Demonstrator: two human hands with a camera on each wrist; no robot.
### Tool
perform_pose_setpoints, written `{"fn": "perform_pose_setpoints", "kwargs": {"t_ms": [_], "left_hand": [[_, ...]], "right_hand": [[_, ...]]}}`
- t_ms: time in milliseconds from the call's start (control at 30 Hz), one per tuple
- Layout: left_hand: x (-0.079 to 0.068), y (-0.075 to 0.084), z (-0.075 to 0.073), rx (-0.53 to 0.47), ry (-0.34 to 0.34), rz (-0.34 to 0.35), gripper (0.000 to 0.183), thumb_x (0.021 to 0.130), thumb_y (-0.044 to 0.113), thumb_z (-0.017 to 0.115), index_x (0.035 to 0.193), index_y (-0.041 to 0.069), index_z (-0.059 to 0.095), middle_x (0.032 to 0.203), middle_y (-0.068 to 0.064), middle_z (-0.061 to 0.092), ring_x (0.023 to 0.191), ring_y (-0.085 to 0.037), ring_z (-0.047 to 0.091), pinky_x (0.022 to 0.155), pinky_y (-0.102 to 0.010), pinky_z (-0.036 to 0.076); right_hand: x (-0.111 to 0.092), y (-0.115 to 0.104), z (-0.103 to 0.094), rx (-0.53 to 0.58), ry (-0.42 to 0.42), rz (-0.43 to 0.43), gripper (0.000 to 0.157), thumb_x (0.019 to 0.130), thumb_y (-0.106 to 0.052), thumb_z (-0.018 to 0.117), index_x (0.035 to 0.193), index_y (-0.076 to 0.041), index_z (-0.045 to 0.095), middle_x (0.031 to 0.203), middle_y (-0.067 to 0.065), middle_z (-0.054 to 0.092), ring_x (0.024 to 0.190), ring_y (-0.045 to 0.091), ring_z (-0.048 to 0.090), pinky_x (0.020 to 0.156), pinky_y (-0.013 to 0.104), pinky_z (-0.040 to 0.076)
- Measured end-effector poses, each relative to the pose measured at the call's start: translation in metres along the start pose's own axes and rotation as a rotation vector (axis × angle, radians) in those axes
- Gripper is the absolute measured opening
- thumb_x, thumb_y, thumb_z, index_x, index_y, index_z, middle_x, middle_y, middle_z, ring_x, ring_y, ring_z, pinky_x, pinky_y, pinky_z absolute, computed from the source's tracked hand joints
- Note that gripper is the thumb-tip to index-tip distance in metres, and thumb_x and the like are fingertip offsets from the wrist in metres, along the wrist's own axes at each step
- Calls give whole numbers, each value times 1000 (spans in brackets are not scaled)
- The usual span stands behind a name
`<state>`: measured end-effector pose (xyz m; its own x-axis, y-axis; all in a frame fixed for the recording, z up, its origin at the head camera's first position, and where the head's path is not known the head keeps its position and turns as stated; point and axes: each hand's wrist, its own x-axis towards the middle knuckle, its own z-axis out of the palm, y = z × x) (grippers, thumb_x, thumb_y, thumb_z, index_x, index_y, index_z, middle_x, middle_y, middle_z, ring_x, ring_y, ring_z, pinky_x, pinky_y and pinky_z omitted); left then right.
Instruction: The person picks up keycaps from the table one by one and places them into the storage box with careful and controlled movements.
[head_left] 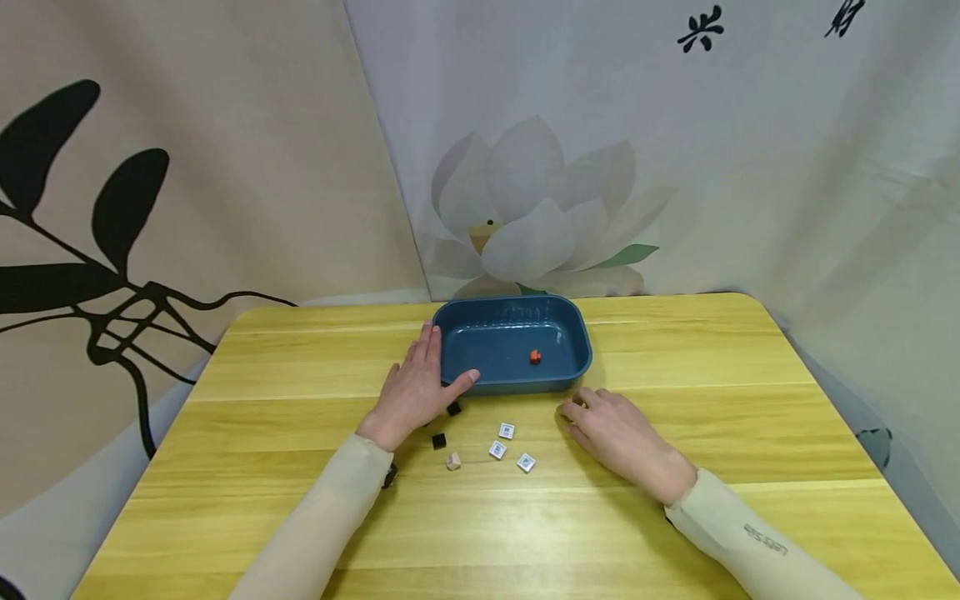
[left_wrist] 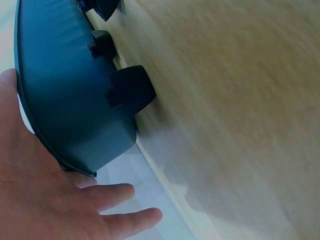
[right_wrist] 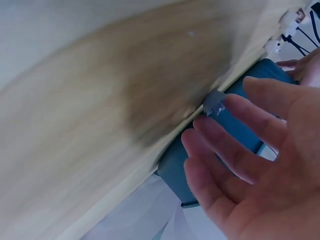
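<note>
A dark blue rectangular basin (head_left: 517,387) stands at the table's back, with a small orange piece (head_left: 535,357) on its floor. Spread along its left side, my left hand (head_left: 416,385) touches the rim with straight fingers, the thumb over the front left corner. My right hand (head_left: 618,435) rests low by the front right corner, its fingers loosely bent. In the right wrist view a small grey piece (right_wrist: 214,102) appears beside the index fingertip, the thumb apart from it; whether they touch I cannot tell. The head view hides this piece.
Between the hands lie several white-topped blocks (head_left: 507,431), a beige block (head_left: 453,461) and small black blocks (head_left: 439,441), some close to the left hand. The wooden table (head_left: 675,350) ends at a printed curtain (head_left: 675,208) behind the basin.
</note>
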<state>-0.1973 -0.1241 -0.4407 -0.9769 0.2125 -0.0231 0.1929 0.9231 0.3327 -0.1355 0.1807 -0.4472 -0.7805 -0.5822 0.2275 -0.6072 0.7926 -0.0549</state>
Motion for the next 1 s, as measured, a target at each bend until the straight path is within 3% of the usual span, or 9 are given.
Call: {"fn": "perform_pose_setpoints", "kwargs": {"t_ms": [233,467,1000], "left_hand": [[-1,0,-1,4,7,-3,109,83,83,33,155,5,5,162,-10,-2,142,-38,23,105,-65,26],[0,0,0,2,3,1,110,82,83,33,155,6,5,162,-9,-3,142,-38,23,105,-64,26],[0,1,1,11,2,-5,110,83,83,33,155,5,4,162,-9,-5,141,-38,24,105,-64,26]], "right_hand": [[1,-1,-3,13,-12,-8,35,85,-18,75,118,-12,68,107,8,61,81,23,57,68,36,50],[1,-2,-1,50,-80,-16,33,87,-13,73,119,-11,68,116,10,62,100,27,60,85,42,50],[0,0,-1,103,-67,-11,15,84,-5,73,97,-12,72,91,0,58,83,18,59,74,35,52]]}}
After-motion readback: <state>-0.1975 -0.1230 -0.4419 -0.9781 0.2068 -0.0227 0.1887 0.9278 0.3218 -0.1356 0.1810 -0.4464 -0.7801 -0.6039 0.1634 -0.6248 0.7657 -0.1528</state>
